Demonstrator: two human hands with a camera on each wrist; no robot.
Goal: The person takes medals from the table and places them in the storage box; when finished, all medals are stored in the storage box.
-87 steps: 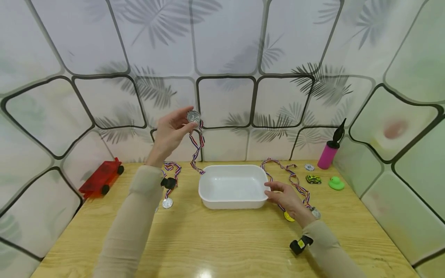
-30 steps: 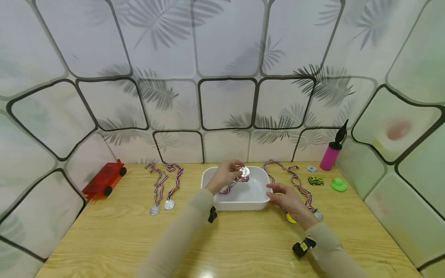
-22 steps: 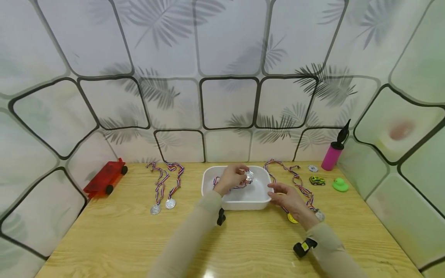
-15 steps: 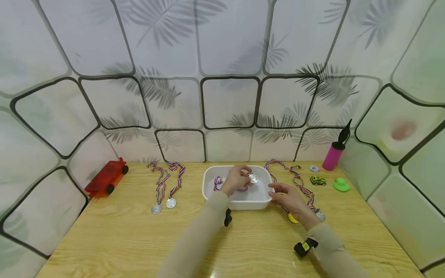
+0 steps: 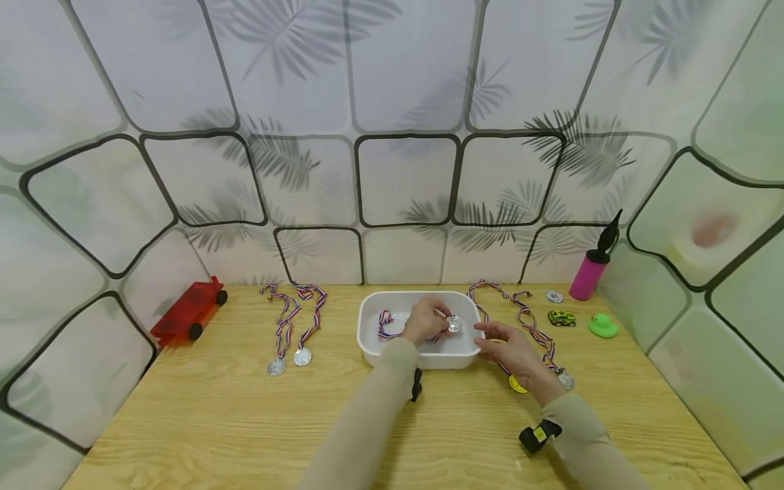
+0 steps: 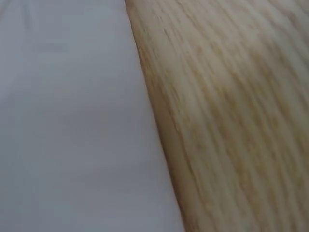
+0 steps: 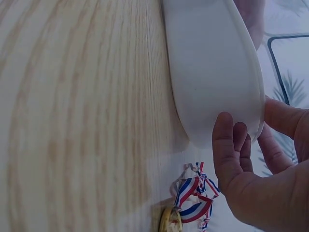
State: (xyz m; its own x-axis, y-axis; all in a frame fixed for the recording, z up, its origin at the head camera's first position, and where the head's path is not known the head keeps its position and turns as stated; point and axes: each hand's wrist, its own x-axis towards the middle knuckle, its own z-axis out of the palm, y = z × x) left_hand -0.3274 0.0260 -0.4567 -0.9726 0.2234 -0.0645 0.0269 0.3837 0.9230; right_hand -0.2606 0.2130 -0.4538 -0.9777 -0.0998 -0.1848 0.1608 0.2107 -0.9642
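Left hand (image 5: 422, 320) is down inside the white tray (image 5: 375, 344), fingers pinching a silver medal (image 5: 454, 324) by its edge. The medal's red-white-blue ribbon (image 5: 384, 324) is piled on the tray floor to the left of the hand. The medal sits low over the right half of the tray; can't tell if it touches the bottom.

Right hand (image 5: 510, 348) is at the tray's right end. The right wrist view shows the thumb (image 7: 226, 154) pressed flat on the outer wall (image 7: 212, 87), with the other fingers up by the rim on the far side. They look loosely extended, not wrapped round it.

Under or beside the right hand are a gold medal (image 5: 516, 385) and another silver one (image 5: 566, 380) on ribbons. Two more silver medals (image 5: 289, 361) lie on the desk (image 5: 245, 422) to the left, well apart from the tray.

The left wrist view shows only blurred tray wall and desk grain. No readable writing or labels anywhere.
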